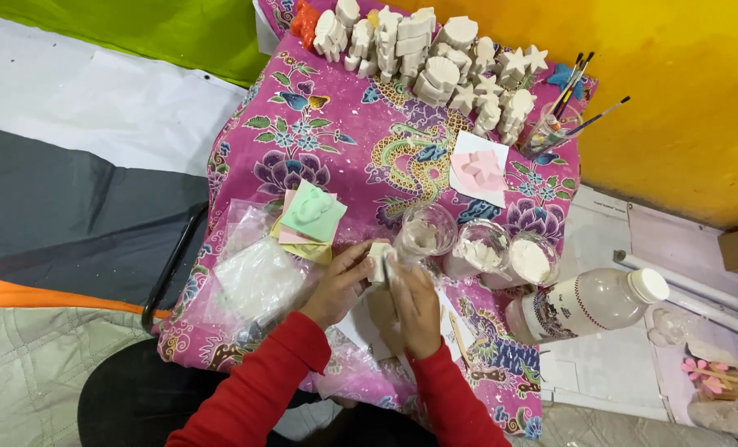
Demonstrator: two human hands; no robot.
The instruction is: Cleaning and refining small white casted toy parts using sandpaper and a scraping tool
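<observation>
A small white plaster piece [378, 260] is pinched in a narrow grip between the left hand [338, 285] and the right hand [416, 308], just in front of the clear glass cup [426, 232]. Its long axis appears roughly upright, top toward the cup, though this is hard to tell. Judged from here, the cup beside the piece could be knocked, or the brittle piece dropped onto the worktop [360, 149].

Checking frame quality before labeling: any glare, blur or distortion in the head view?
Head view: even, soft light with faint shadows; slight motion blur on the left hand and right hand around the small white piece; mild sheen on the plastic bags; edges bow slightly.
</observation>
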